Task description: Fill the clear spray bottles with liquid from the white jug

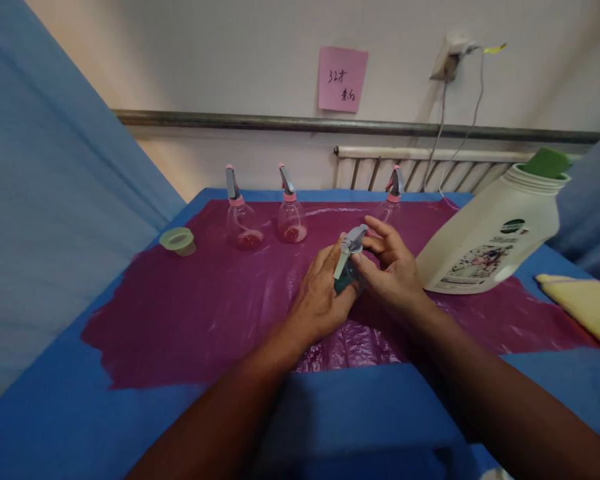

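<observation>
A spray bottle with a grey head, pale green trigger and green body (344, 283) stands between my hands in the middle of the purple sheet. My left hand (317, 297) is wrapped around its body and hides much of it. With thumb and fingers, my right hand (393, 267) grips the collar just under the spray head (355, 238). Behind my right hand is a clear spray bottle with a pink collar (393, 197), partly covered by the fingers. Two similar pink-collared bottles, one at the left (243, 230) and another (293, 225) beside it, hold a little pinkish content.
A large white jug (473, 247) with a green piece in its mouth stands at right. Beyond it lies a folded yellow cloth (583, 303). A small pale green cup (179, 241) sits at left. Purple plastic sheeting (180, 320) covers the blue table (340, 413); a wall rail (260, 123) runs behind.
</observation>
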Tool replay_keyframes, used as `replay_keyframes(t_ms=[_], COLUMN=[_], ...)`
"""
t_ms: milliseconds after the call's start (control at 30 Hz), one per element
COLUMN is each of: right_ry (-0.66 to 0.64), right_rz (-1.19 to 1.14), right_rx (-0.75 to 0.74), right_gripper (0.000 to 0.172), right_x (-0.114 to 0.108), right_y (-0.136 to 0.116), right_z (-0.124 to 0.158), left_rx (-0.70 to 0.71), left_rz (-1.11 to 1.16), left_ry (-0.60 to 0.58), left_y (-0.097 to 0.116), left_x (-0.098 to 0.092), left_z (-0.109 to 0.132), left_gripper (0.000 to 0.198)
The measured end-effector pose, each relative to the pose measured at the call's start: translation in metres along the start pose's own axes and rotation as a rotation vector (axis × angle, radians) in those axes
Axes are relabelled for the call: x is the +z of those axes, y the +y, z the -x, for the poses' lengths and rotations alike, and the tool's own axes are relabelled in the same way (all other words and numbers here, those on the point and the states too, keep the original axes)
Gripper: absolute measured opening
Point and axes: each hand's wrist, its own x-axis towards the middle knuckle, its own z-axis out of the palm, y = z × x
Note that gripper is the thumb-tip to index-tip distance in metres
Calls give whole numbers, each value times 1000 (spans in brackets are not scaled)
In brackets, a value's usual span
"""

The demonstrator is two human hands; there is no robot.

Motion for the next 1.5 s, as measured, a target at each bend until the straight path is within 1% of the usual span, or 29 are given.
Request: replay_keyframes(t_ms=[100,233,300,367,467,567,667,767,867,933,1000,1100,1233,1333,1433,1500], right_ry=[53,74,50,-13,-83,-49,9,38,0,-50,-75,-37,27,-1,-58,-79], right_rz=[19,15,29,14,-29,-8,35,28,-14,-49,-67,-53,-35,-57,-82,-81], right_rx=[-39,-56,-67,-72,-45,-26,-50,-81,-91,-71,-41,-27,-65,-88,-98,-78], right_gripper=[71,73,75,76,73,70,72,74,72,71,71,74,79,81,75,71], right_x=[3,7,6,3,0,-1,-1,-2,-2,-2,-2,-1,-2,-1,0,0], right_y=[5,8,6,2,-2,-1,4,7,4,1,-1,3,12,12,7,4], right_z=[-6,-10,-8,-4,2,2,-3,-7,-6,-2,1,1,-6,-7,-3,0], left_rx=[1,5,6,14,21,17,6,-3,-6,-1,2,-1,14,20,26,28], left_rz=[8,12,11,10,16,14,8,19,22,22,21,15,14,15,18,15], left_ry=[9,1,-4,-9,-7,3,8,9,-6,-14,-18,-16,-1,0,-11,-16], left_y=[-1,-3,-2,-2,-2,-2,-2,-2,0,0,0,0,-1,-2,-1,-1], left_x=[1,0,-1,-2,-2,-1,1,1,0,-1,-1,-1,1,1,0,0], left_z=[1,1,1,1,1,2,2,2,1,1,1,1,1,1,1,1], left_gripper=[69,78,80,80,82,81,75,71,77,81,83,81,69,62,64,67])
